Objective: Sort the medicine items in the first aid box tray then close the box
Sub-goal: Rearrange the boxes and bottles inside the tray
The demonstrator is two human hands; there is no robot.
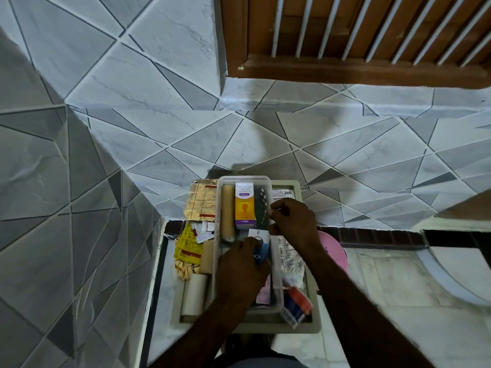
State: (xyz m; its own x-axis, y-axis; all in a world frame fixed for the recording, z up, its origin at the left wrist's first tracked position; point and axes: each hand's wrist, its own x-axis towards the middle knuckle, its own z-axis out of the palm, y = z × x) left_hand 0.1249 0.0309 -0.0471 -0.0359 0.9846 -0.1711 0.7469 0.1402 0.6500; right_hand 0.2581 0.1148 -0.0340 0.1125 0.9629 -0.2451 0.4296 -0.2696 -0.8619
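A clear plastic tray [276, 277] sits in a beige first aid box [313, 325]. Inside the tray lie a tan bandage roll [228, 211], an orange and white medicine carton [244, 205] and a pill strip [263, 205]. My left hand [240, 266] rests in the tray with its fingers on a white and blue carton [261, 249]. My right hand [295, 221] pinches the tray's right rim, fingers closed on it. A red and blue carton [296, 306] lies in the box at the lower right.
Gold and yellow blister strips [200, 205] and small packets spill over the box's left side, with a white roll [195, 293] below them. Foil strips [291, 258] lie right of the tray. A pink object [336, 251] sits behind my right forearm. The box stands on a tiled ledge against tiled walls.
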